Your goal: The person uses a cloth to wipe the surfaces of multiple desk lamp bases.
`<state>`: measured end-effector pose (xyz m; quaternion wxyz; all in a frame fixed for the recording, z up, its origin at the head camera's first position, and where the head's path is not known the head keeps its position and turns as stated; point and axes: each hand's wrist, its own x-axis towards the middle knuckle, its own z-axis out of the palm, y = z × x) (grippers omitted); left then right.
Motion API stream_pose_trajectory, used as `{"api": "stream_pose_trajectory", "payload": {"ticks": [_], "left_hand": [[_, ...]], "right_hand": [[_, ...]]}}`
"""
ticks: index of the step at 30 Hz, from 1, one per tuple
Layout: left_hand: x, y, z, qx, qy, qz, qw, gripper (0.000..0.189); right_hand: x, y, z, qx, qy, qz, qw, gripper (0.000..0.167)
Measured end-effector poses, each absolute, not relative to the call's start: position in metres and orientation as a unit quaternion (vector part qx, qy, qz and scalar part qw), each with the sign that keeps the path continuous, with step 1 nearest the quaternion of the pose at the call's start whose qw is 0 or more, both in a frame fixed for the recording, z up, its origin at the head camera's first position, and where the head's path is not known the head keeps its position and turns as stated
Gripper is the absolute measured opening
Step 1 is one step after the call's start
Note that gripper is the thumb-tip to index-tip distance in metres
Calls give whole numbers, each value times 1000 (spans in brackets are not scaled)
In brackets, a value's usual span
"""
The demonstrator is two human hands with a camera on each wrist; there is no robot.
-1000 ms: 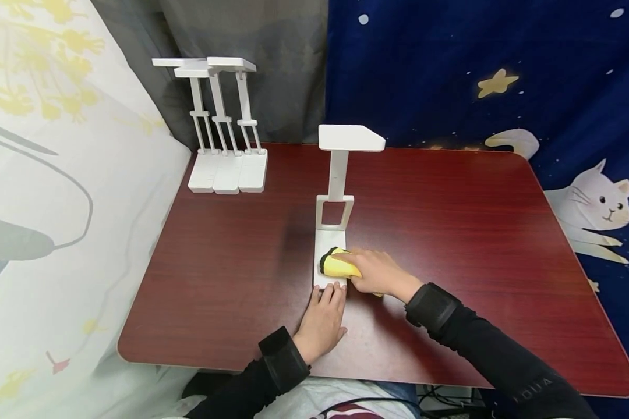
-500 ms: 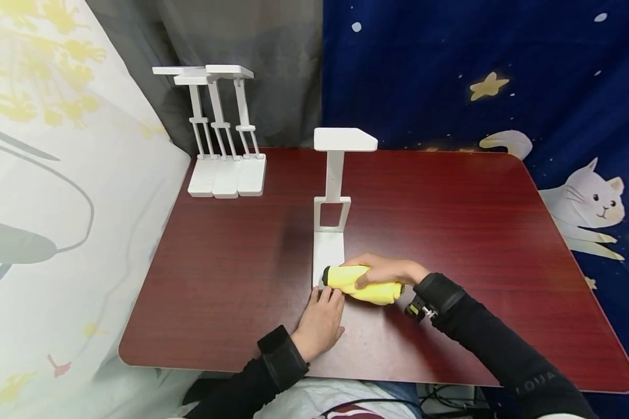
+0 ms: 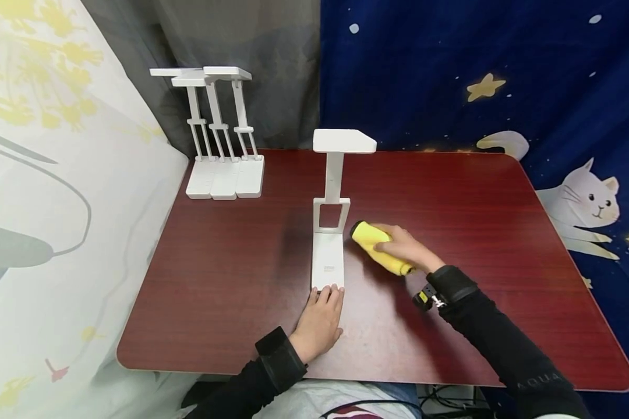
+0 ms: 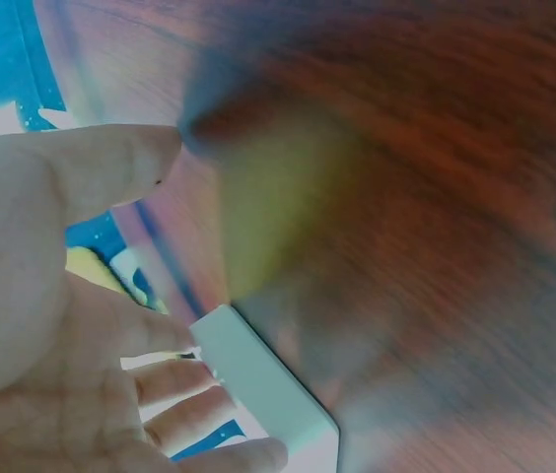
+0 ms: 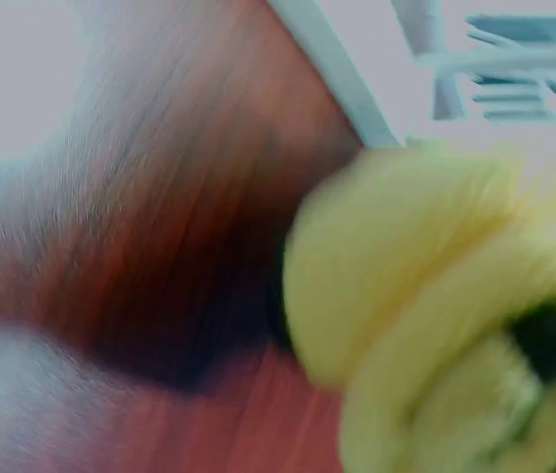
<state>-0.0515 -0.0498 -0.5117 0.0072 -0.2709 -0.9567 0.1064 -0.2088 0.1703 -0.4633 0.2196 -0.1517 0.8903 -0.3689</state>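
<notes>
My right hand (image 3: 405,247) grips a rolled yellow cloth (image 3: 380,247) with black edging, held just right of a white folding stand (image 3: 327,259). In the right wrist view the roll's coiled end (image 5: 455,394) fills the lower right. The stand rises from a flat base through an open frame and a post to a flat top. At the base's near edge rest the extended fingers of my left hand (image 3: 318,325). The left wrist view shows those fingers along the base edge (image 4: 268,379), with the thumb held apart.
Several similar white stands (image 3: 225,177) are grouped side by side at the back left of the reddish-brown table (image 3: 451,192). Behind the table hang a grey curtain (image 3: 246,35) and a dark blue one (image 3: 414,70). Cables (image 3: 445,396) lie below the front edge.
My right hand first wipes the cloth over the stand's base, then slides right and lifts away beside it, uncovering small print on the base. The left hand keeps its place.
</notes>
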Motion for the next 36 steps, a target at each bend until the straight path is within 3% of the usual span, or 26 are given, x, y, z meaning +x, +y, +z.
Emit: {"api": "stream_pose_trajectory", "payload": {"ticks": [4, 12, 31, 36], "left_hand": [[-52, -51, -509, -275, -956, 105, -3, 81], [-56, -50, -506, -287, -954, 82, -33, 78], [-58, -56, -502, -276, -958, 46, -58, 78], [-63, -58, -499, -292, -953, 44, -71, 73]], "right_hand": [[-209, 145, -473, -116, 968, -182, 132, 68], [-193, 108, -488, -151, 983, -39, 93, 64], [-128, 135, -463, -339, 937, -3, 87, 52], [-129, 147, -453, -381, 912, -43, 147, 51]]}}
